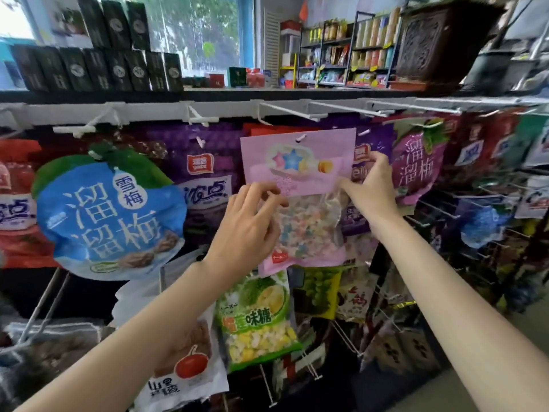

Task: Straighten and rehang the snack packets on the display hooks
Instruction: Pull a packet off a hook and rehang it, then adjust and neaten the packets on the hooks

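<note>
Now both hands' grip pinches the pink packet: left hand low, right hand high.

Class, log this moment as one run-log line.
left hand: grips pink packet | right hand: grips packet's right edge | packet's hang hole at hook tip

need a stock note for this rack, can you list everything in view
pink star candy packet: 1, pink with clear window, centre, hole at a hook tip
blue plum packet: 1, blue and green, left
green durian candy packet: 1, green and yellow, below the pink one
purple packets: several, behind and right
white hooks: several, under the top shelf
black boxes: many, stacked on the top shelf, left
far shelves: stocked, background
hands: left hand and right hand pinch the pink packet's sides
</note>
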### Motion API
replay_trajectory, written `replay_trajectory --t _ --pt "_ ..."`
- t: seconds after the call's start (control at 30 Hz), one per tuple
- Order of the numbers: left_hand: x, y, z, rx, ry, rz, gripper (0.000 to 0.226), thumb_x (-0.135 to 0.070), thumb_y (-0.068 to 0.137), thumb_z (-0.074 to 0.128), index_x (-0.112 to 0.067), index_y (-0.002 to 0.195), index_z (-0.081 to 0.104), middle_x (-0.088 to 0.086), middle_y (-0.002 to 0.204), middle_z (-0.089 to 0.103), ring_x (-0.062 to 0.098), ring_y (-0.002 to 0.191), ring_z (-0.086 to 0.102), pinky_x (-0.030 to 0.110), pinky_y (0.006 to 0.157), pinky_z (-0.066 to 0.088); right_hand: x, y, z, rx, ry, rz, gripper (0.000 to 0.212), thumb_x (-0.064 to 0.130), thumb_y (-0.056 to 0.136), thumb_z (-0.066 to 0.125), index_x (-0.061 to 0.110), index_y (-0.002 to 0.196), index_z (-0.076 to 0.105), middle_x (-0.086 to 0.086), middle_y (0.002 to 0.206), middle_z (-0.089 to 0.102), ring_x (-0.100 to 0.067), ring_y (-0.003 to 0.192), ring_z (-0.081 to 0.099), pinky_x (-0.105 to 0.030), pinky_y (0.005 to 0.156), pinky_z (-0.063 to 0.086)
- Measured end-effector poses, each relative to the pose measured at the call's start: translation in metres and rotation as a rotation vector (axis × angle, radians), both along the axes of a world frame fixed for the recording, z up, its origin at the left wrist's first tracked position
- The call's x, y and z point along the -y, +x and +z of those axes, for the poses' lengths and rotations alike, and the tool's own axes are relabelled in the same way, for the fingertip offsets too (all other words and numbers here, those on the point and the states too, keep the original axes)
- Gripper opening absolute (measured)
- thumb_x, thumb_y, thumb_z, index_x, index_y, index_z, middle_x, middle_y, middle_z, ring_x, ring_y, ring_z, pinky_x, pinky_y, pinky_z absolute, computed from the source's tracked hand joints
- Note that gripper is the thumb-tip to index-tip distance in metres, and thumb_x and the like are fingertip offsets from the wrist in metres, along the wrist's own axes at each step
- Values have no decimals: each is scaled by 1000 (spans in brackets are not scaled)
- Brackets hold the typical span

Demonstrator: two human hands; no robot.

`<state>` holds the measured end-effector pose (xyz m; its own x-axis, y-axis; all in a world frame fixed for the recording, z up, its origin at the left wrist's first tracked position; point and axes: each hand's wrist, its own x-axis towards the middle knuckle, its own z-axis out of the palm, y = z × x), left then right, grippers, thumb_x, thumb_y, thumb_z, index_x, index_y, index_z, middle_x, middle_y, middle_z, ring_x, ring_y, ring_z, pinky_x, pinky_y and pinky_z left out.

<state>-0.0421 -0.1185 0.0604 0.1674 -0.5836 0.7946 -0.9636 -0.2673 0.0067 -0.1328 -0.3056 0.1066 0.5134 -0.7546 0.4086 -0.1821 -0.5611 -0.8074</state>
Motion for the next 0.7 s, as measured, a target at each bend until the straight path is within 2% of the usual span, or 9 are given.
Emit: replay_trajectory --t 0.1,0.2,0.27,0.33,0.4,0.53,0.6,0.63,0.7 --pt "39 -7 2 -10 16 72 31 -6 77 51 -13 107 50 8 118 42 26 98 45 34 83 36 24 1 0 21 102 128 58 21 80 71 11 128 39 -6 118 54 -20 107 53 -32 90 44" --pt "70 -16 2 -78 34 138 35 -9 76 55 -11 111 50 11 123 42 30 104 43 39 84 39 37 1 -1 8 242 349 22 18 82 70 14 101 57 4 91 61 -17 94 59 -27 81 44" --pt "83 -23 2 -103 55 183 37 -13 77 50 -10 113 50 14 126 42 34 107 43 42 86 40 36 -1 0 -32 318 529 8 20 82 70 17 86 64 0 88 67 -19 91 63 -29 81 47" --pt "85 -27 2 -109 18 203 38 -12 75 47 -8 112 48 17 123 46 34 106 44 39 88 37 31 -3 2 -45 290 649 12 21 82 69 11 88 67 -5 89 70 -15 85 66 -26 80 51" --pt "78 -28 6 -133 -71 187 35 -9 74 48 -3 109 50 18 118 49 31 103 44 36 88 35 20 -4 5 -15 96 697 11 20 84 68 9 86 67 -8 84 70 -12 75 65 -26 73 52" --pt "60 -26 18 -160 -169 173 33 -11 79 42 1 107 52 21 113 49 28 105 44 26 94 30 1 -6 17 5 -280 693 13 23 84 67 12 76 69 3 64 61 -5 60 53 -21 55 36" --pt "55 -24 22 -182 -178 206 31 -11 81 44 1 108 52 20 114 47 26 106 42 24 94 29 -3 -6 21 11 -302 707 21 25 84 67 4 81 71 -5 71 67 -14 65 58 -27 60 41" --pt "51 -23 23 -195 -172 231 30 -10 82 47 1 109 52 20 116 47 26 107 43 24 94 29 -4 -5 22 14 -292 716 23 25 84 66 4 76 69 -7 67 66 -12 62 57 -27 59 42" --pt "45 -21 22 -215 -128 279 31 -9 83 51 2 112 52 19 120 48 30 109 46 27 95 29 -6 -6 24 16 -258 698 37 24 86 64 12 53 54 3 48 49 -3 45 44 -16 47 31"
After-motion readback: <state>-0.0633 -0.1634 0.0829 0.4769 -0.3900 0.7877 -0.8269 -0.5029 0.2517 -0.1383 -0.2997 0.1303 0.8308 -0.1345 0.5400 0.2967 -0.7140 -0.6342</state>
